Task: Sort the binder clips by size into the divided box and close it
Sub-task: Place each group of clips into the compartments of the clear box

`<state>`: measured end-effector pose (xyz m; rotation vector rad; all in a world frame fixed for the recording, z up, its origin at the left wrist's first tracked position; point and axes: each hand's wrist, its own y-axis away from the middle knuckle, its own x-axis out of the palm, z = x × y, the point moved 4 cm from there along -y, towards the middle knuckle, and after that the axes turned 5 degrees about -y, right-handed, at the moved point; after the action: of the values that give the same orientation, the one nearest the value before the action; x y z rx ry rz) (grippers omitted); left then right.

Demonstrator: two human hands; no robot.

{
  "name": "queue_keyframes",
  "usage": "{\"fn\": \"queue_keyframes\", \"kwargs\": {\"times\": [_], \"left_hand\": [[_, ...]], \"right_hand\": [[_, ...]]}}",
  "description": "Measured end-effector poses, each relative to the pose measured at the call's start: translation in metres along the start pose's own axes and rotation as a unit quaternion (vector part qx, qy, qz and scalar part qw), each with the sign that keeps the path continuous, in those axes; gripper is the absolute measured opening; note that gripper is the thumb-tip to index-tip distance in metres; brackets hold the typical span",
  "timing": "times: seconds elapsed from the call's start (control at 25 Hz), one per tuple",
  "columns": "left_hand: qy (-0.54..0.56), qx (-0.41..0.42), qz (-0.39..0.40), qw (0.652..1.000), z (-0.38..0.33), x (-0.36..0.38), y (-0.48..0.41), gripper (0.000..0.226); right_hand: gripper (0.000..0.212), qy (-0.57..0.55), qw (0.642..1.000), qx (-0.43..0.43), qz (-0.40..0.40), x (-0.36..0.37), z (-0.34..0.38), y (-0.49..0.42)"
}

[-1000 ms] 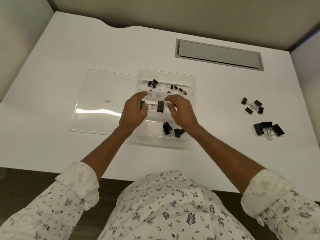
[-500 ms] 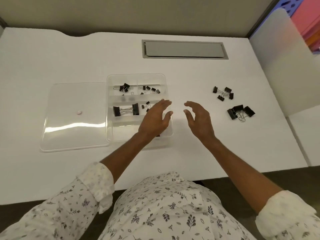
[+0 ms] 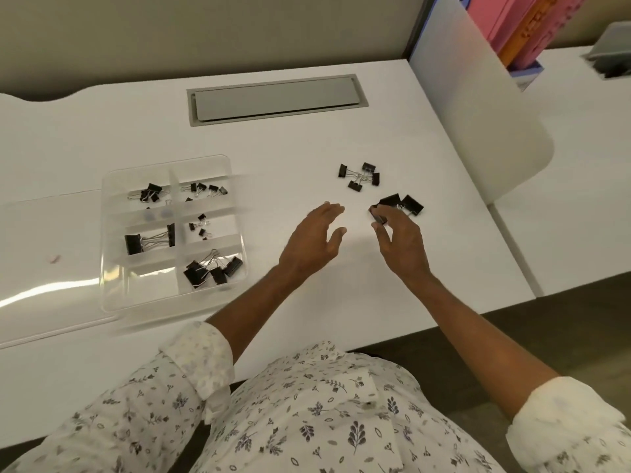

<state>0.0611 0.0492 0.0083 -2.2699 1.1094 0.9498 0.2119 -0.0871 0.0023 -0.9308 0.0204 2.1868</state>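
Note:
The clear divided box [image 3: 106, 233] stands open on the white desk at the left. Its compartments hold two large clips [image 3: 150, 240], a cluster of medium clips [image 3: 211, 268] and small clips [image 3: 148, 192] in the far cells. Its clear lid [image 3: 41, 274] lies flat to the left. Two loose piles remain on the right: medium clips [image 3: 360, 175] and large clips [image 3: 404, 203]. My right hand [image 3: 399, 240] pinches one large clip [image 3: 378, 216] at the near left edge of that pile. My left hand [image 3: 314, 244] hovers beside it, fingers spread, holding nothing.
A grey cable hatch [image 3: 276, 100] is set into the desk at the back. A white rounded panel [image 3: 478, 114] rises at the desk's right edge, with pink and orange folders [image 3: 519, 25] behind it. The desk's front edge runs just below my forearms.
Both hands left the box, where two large clips now lie, and moved right to the loose piles. My right hand has closed on a large clip. The view swung right.

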Motion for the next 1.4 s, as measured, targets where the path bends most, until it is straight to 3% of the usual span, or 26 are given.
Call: {"fn": "queue_keyframes", "kwargs": {"times": [0.16,0.36,0.48,0.72,0.84,1.04,1.24,1.4], "left_hand": [[-0.006,-0.011,0.017,1.000,-0.034,0.038,-0.024,0.048],[-0.034,-0.041,0.074,0.996,-0.055,0.083,-0.054,0.058],[-0.059,-0.064,0.108,0.990,-0.060,0.106,-0.068,0.063],[-0.062,-0.075,0.086,0.992,-0.053,0.120,-0.081,0.043],[-0.059,-0.081,0.065,0.993,-0.046,0.117,-0.078,0.036],[-0.036,-0.085,0.041,0.995,-0.030,0.107,-0.065,0.041],[-0.021,-0.099,0.037,0.994,-0.021,0.099,-0.050,0.058],[0.012,-0.115,0.049,0.992,-0.022,0.100,-0.044,0.076]], "right_hand": [[0.038,0.035,0.999,0.007,0.020,-0.035,-0.060,-0.020],[0.080,0.147,0.965,-0.018,0.215,-0.047,-0.107,-0.054],[0.082,0.188,0.941,-0.026,0.281,-0.048,-0.124,-0.065],[0.044,0.134,0.955,-0.042,0.261,-0.061,-0.127,-0.061],[0.037,0.113,0.955,-0.057,0.268,-0.073,-0.132,-0.054],[0.049,0.085,0.956,-0.020,0.281,-0.089,-0.138,-0.055],[0.053,0.011,0.970,0.000,0.243,-0.070,-0.118,-0.059],[0.070,0.078,0.950,0.036,0.300,-0.033,-0.095,-0.070]]}}
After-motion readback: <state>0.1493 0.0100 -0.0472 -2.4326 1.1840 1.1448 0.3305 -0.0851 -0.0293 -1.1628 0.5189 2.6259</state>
